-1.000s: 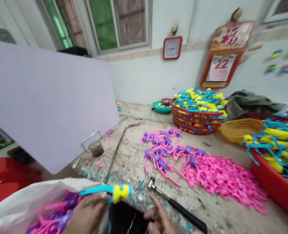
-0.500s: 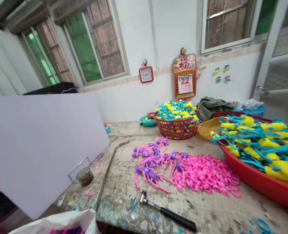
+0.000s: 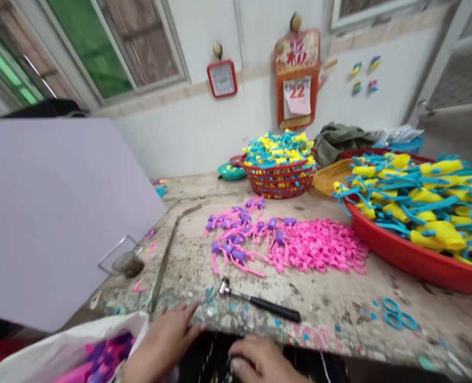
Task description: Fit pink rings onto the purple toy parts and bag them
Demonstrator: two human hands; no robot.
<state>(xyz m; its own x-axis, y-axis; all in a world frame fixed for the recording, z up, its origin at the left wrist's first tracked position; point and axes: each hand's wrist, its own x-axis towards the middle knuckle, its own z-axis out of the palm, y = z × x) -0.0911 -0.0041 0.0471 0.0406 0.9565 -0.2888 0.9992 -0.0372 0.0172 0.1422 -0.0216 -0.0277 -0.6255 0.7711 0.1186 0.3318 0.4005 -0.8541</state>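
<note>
My left hand [image 3: 170, 336] rests on the table's front edge beside the white sack [image 3: 60, 346], its fingers spread and nothing seen in them. Purple and pink pieces [image 3: 106, 356] lie inside the sack. Low in the middle, in front of the table edge, my right hand [image 3: 262, 360] is over dark clothing with its fingers curled; what it holds, if anything, is hidden. A hammer [image 3: 259, 301] with a black handle lies on the table just beyond both hands. Behind it are purple pieces with pink limbs [image 3: 236, 254] and a heap of pink rings [image 3: 323, 246].
A red basket [image 3: 278, 178] heaped with yellow and blue pieces stands at the back. The larger red basket [image 3: 399, 260] at right holds similar ones. Several blue rings [image 3: 399, 315] lie at front right. A pale board [image 3: 60, 213] and a small jar [image 3: 127, 264] are at left.
Both hands have come into view from below, the left onto the table edge. The view has tilted downward, and the hammer and pieces lie as before.
</note>
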